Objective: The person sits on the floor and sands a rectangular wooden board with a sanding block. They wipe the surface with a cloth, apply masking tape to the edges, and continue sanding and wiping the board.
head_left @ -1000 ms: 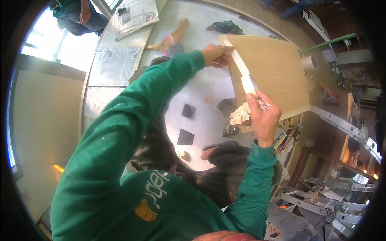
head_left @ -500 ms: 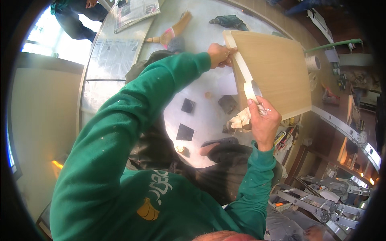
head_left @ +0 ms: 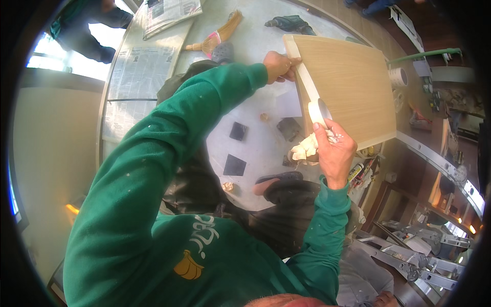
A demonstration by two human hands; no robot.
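So the big change over the last second is the roll of tape (head_left: 314, 113) — it was almost edge-on to us, now it's turned enough to see into its hole. The hands have barely moved otherwise, though the left hand (head_left: 279, 66) sits slightly farther from the top corner of the wooden panel (head_left: 348, 87). For the work, I'd say that's a small adjustment: the pale strip (head_left: 306, 82) runs between the hands along the panel's edge. Can't tell how much of it is actually stuck down.

Left hand is nearly shut, fingertips pinched at that edge, just above the roll. Right hand (head_left: 337, 151) is curled around the bottom of the roll, thumb up front, with a crumpled wad (head_left: 304, 148) bunched against it. Panel's mostly right of the left hand and above the right one.
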